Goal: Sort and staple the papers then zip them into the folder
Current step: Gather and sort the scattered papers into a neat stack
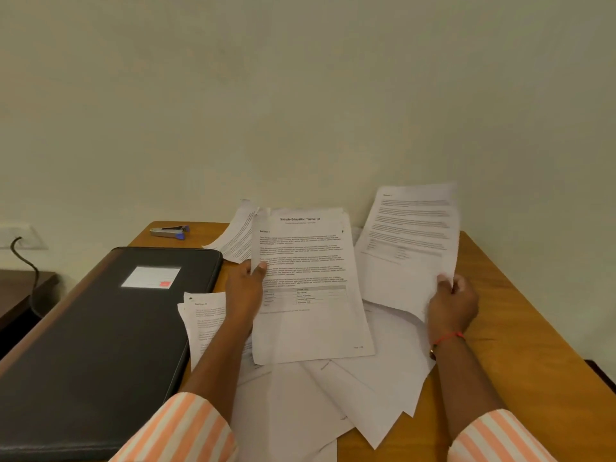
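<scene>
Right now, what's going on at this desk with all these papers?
A person is sorting printed pages. The left hand holds up a sheet titled Sample Education Transcript, and the right hand holds another printed page. More loose sheets lie scattered on the wooden table. The black folder lies closed at the left, and the stapler sits untouched near the wall.

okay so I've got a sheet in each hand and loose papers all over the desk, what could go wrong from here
The loose papers overlap messily, some face down, so pages may get stapled out of order. Lower sheets overhang the near table edge and could slide off. The stapler lies far back beyond the folder, so reaching with your left hand may drag sheets.
</scene>
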